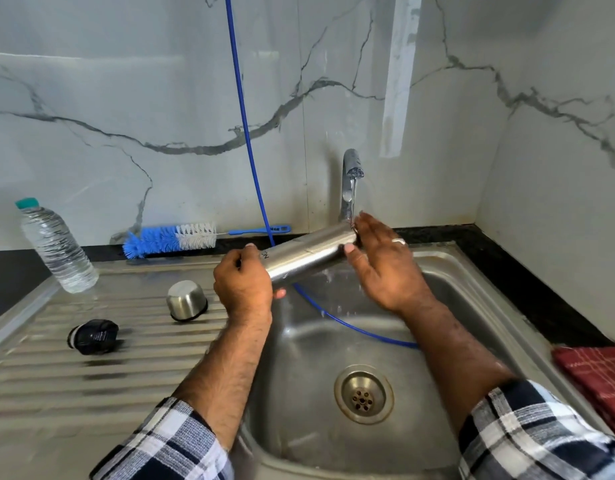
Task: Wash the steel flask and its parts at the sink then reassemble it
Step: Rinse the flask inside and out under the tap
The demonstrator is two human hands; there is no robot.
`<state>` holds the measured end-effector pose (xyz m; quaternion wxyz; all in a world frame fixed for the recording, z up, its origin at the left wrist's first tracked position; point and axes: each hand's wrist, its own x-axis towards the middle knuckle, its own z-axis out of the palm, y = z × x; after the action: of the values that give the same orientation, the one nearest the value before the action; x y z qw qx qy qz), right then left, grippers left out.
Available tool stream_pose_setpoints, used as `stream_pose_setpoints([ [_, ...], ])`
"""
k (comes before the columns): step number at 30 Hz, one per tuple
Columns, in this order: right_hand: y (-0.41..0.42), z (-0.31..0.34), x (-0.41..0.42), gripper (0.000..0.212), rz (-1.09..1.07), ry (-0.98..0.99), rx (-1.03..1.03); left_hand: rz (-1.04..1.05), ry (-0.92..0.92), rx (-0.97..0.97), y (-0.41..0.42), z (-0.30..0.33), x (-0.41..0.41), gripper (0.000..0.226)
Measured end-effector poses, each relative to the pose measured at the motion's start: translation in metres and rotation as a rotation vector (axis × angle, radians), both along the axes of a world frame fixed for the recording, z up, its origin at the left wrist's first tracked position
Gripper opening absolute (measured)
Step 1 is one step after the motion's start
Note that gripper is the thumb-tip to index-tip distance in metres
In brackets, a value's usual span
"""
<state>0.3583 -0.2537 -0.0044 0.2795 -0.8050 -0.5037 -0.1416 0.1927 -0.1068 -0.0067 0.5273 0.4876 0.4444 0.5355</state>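
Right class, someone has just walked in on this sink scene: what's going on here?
A person is rinsing a steel flask under the running tap. The left hand grips its lower end, and the right hand lies open against the end under the water. The steel cup and black stopper lie apart on the draining board, so nothing is reassembled yet. A bottle brush lies behind.

Kitchen corner, marble-look walls, steel sink unit.
White wall panels point(160, 109) with grey veining meet at a corner on the right. Black countertop point(528, 268) borders the stainless sink point(472, 271), ribbed drainboard point(101, 368) to its left. A blue hose point(242, 109) hangs down the wall. Even, soft light.
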Motion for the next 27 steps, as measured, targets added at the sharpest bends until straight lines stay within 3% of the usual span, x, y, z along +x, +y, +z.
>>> stream_pose_setpoints([
  [3, 0.007, -0.001, 0.004, 0.057, 0.046, 0.246, 0.218, -0.072, -0.007, 0.029, -0.011, 0.001, 0.000, 0.023],
  [6, 0.011, 0.007, 0.005, 0.029, 0.060, 0.814, 0.512, -0.081, 0.011, 0.077, -0.014, 0.002, 0.000, 0.023],
  [8, 0.008, 0.005, 0.009, 0.022, 0.148, 1.256, 0.587, -0.058, -0.007, 0.056, -0.009, 0.002, -0.003, 0.021],
  [10, 0.005, 0.001, 0.006, 0.024, 0.244, 1.426, 0.560, -0.047, -0.042, 0.009, -0.003, 0.001, -0.007, 0.020],
  [11, 0.006, 0.000, 0.005, 0.022, 0.251, 1.391, 0.553, -0.050, -0.055, -0.010, -0.002, 0.001, -0.008, 0.020],
  [13, 0.008, 0.004, 0.002, 0.018, 0.153, 1.114, 0.567, -0.086, -0.052, 0.030, -0.003, 0.003, -0.009, 0.019],
  [15, 0.009, 0.010, 0.004, 0.027, 0.015, 0.824, 0.501, -0.111, -0.014, 0.159, -0.008, 0.007, -0.009, 0.018],
  [16, 0.009, 0.012, 0.005, 0.033, -0.037, 0.769, 0.420, -0.106, 0.006, 0.204, -0.008, 0.006, -0.010, 0.018],
  [21, 0.005, 0.018, -0.006, 0.052, -0.266, 1.014, 0.106, -0.081, 0.024, 0.444, 0.010, -0.004, -0.014, 0.022],
  [23, 0.006, 0.019, -0.010, 0.053, -0.264, 0.868, 0.156, -0.079, 0.010, 0.374, 0.007, -0.001, -0.013, 0.021],
  [27, 0.003, 0.012, -0.008, 0.041, 0.012, 0.439, 0.498, -0.095, -0.051, -0.076, 0.002, 0.007, -0.010, 0.015],
])
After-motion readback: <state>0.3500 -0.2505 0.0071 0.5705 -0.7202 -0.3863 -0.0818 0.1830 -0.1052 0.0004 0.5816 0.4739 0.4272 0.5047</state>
